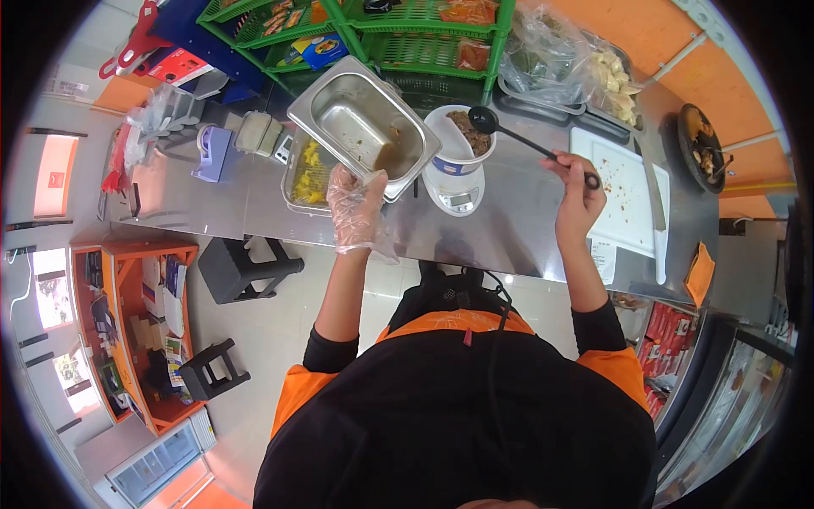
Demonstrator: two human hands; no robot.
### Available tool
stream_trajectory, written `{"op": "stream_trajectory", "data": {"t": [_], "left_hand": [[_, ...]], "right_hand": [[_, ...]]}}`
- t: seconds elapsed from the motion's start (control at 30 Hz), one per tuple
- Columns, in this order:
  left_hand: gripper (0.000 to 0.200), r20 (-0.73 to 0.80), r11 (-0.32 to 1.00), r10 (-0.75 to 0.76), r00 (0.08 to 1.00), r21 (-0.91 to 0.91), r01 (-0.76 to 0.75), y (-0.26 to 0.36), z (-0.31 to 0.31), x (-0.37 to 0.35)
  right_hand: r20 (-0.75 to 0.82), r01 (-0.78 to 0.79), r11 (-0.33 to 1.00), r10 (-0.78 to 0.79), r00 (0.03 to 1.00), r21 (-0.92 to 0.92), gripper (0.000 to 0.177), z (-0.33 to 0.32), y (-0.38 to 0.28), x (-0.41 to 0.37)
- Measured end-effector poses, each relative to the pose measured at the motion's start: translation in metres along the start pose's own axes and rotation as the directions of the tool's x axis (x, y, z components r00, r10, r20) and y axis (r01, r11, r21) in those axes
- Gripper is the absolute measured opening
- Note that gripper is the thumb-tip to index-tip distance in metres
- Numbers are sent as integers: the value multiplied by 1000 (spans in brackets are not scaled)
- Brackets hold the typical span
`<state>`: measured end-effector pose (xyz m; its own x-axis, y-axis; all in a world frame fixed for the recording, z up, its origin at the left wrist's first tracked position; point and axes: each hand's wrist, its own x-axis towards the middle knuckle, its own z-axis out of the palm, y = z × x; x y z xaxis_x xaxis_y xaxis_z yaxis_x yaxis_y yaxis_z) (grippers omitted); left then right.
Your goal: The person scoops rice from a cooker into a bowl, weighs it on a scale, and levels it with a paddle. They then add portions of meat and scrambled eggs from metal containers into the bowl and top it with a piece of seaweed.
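Note:
My left hand (354,206), in a clear plastic glove, grips the near edge of a tilted metal pan (352,119) with a little brown liquid in its corner. Bare, my right hand (580,193) holds the handle of a black ladle (526,142). The ladle's bowl is over the right rim of a white tub (462,165) of brown food, which stands on a white scale (459,197). Left of the tilted pan sits a container with yellow pieces (309,176).
A white cutting board (623,182) with crumbs and a knife (653,191) lies at the right. Green racks (415,51) and a tray of pale food (612,81) stand behind. A tape dispenser (212,154) is at the left, a dark plate (702,148) far right.

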<state>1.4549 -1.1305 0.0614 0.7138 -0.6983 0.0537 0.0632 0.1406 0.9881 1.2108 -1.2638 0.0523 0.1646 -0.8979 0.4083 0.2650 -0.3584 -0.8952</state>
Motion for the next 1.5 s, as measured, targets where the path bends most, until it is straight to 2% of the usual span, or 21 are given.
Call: {"op": "stream_trajectory", "data": {"t": [0.1, 0.2, 0.23, 0.27, 0.33, 0.37, 0.47, 0.63, 0.73, 0.93, 1.03, 1.13, 1.37, 1.5], "left_hand": [[39, 8, 999, -37, 999, 31, 36, -5, 1, 1], [41, -21, 991, -84, 996, 101, 86, -4, 1, 5], [41, -40, 986, -102, 994, 128, 106, -4, 0, 5], [40, -35, 992, -65, 997, 109, 68, -5, -3, 5], [39, -27, 997, 6, 1000, 74, -4, -7, -10, 3], [38, -35, 999, 12, 999, 32, -11, -6, -10, 2], [38, -50, 998, -1, 999, 67, 4, -11, -16, 4], [40, -70, 996, -74, 995, 45, 77, -13, -15, 2], [41, -69, 998, -59, 996, -1, 59, -14, -13, 1], [39, -92, 994, -107, 990, 17, 109, -15, -21, -2], [37, -103, 993, -93, 990, 57, 99, -16, -24, -3], [34, -107, 991, -103, 989, 75, 112, -16, -24, -5], [33, -85, 980, -135, 987, 136, 146, -15, -20, -3], [34, -69, 988, -133, 989, 64, 138, -18, -17, -1]], "right_hand": [[22, -68, 998, 68, 997, 13, 21, 3, 20, 16], [-218, -29, 992, 56, 974, 125, 21, -7, 54, 40], [-253, 11, 991, 23, 967, 130, 21, -15, 56, 48], [-286, -12, 987, 59, 956, 162, 21, -23, 59, 50], [-352, -58, 972, 138, 926, 228, 21, -40, 73, 48], [-397, -104, 931, 248, 884, 349, 19, -47, 81, 41], [-375, -209, 748, 528, 762, 630, 18, -56, 102, 26], [-270, -189, 892, 317, 909, 411, 20, -2, 83, 38], [-119, -174, 973, 192, 974, 152, 23, 12, 90, 49], [-34, -168, 977, 173, 984, 132, 22, 21, 92, 45], [100, -49, 999, 49, 994, -3, 18, 22, 76, 32], [232, 158, 972, -115, 966, -175, 15, 25, 57, 20], [320, 270, 921, -175, 931, -281, 9, 26, 41, -4], [369, 320, 895, -196, 909, -312, 4, 27, 31, -10]]}}
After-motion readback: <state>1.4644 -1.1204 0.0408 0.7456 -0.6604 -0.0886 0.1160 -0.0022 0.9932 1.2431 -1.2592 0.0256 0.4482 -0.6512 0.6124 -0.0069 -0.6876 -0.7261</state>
